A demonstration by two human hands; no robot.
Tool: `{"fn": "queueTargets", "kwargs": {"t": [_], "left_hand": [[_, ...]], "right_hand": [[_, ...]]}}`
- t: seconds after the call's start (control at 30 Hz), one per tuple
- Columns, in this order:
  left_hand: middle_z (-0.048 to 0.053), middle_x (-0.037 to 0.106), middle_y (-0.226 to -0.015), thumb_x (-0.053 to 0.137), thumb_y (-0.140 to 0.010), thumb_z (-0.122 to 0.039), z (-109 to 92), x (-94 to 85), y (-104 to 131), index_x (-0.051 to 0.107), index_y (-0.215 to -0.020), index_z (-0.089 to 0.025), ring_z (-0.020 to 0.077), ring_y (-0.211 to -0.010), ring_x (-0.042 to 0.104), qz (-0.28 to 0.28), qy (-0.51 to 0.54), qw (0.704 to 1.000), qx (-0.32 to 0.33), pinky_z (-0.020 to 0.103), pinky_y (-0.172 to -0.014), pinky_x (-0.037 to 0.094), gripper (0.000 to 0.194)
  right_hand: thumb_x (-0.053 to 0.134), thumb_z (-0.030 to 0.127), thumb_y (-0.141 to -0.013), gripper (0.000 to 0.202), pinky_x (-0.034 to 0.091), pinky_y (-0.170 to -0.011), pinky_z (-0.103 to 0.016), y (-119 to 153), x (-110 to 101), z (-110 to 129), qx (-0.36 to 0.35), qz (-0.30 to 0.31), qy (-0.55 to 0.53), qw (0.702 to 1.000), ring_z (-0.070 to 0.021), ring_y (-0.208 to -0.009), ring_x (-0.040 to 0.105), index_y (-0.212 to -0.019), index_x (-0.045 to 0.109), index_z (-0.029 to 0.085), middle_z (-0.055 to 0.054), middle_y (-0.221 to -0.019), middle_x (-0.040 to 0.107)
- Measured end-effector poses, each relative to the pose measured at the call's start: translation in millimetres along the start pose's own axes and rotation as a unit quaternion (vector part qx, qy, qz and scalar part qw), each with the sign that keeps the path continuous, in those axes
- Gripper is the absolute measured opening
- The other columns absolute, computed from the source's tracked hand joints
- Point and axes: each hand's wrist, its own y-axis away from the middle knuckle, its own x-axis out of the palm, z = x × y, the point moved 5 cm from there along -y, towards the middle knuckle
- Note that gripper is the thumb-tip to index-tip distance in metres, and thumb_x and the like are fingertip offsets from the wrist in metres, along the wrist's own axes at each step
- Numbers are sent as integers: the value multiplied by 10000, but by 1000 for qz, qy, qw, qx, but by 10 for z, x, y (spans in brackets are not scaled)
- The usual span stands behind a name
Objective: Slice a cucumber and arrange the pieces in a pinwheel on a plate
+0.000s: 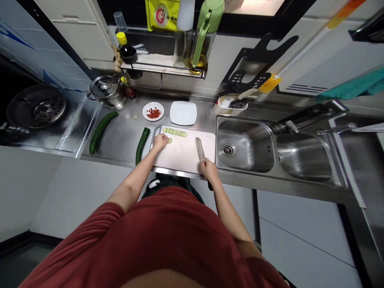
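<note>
On the white cutting board [183,154], my left hand [161,141] is closed in a pinch at the edge of a single cucumber slice [169,141]. Just above it, several overlapping cucumber slices [174,131] form a row along the board's far edge. My right hand [209,169] is wrapped round the black handle of a kitchen knife [200,149], whose blade rests over the board's right side. A cut cucumber [142,145] lies left of the board, beside my left forearm.
A whole cucumber [101,133] and a lidded pot [107,91] are at the left. Behind the board stand a small plate of red pieces [161,108] and a white square plate [183,113]. The sink [246,154] is on the right; a shelf [163,71] holds bottles.
</note>
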Motion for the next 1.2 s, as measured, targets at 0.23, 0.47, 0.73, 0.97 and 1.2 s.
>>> {"fn": "queueTargets", "kwargs": {"t": [0.23, 0.47, 0.73, 0.97, 1.2], "left_hand": [[35, 703, -908, 651, -764, -292, 84, -167, -178, 688, -870, -232, 183, -854, 632, -52, -21, 997, -48, 273, -785, 464, 127], [47, 705, -908, 604, -774, -236, 71, -182, -218, 685, -881, -235, 203, -883, 632, -64, -45, 996, -37, 290, -830, 459, 134], [73, 695, -967, 553, -821, -248, 47, -239, -116, 692, -897, -259, 245, -966, 614, -84, -70, 993, -55, 324, -822, 450, 159], [80, 660, -1039, 534, -840, -252, -245, -153, -70, 667, -1036, -251, 247, -997, 581, -87, -86, 992, 28, 334, -844, 442, 237], [118, 564, -1194, 521, -876, -293, -823, 368, -40, 568, -1275, -251, 287, -1139, 502, 11, -149, 973, 174, 385, -961, 391, 404]], "right_hand": [[323, 323, -969, 366, 372, -718, -253, -46, 7, -50, 12, -2, 3, 1000, -216, -936, 620, -1140, 597, 149, -134, -1014, 683], [323, 323, -960, 368, 372, -704, -261, -51, -25, -54, 6, -8, -2, 1000, -229, -927, 623, -1144, 596, 158, -133, -1014, 684], [323, 328, -965, 375, 363, -690, -253, -64, -61, -35, 16, -1, 5, 1000, -223, -924, 624, -1152, 597, 153, -131, -1007, 683], [316, 318, -963, 387, 354, -688, -255, -81, -133, -51, 17, -26, -22, 999, -221, -903, 614, -1158, 600, 141, -140, -999, 682], [322, 337, -970, 367, 346, -694, -249, -38, -84, -43, 11, -27, -22, 999, -211, -898, 622, -1121, 603, 156, -114, -968, 691]]}}
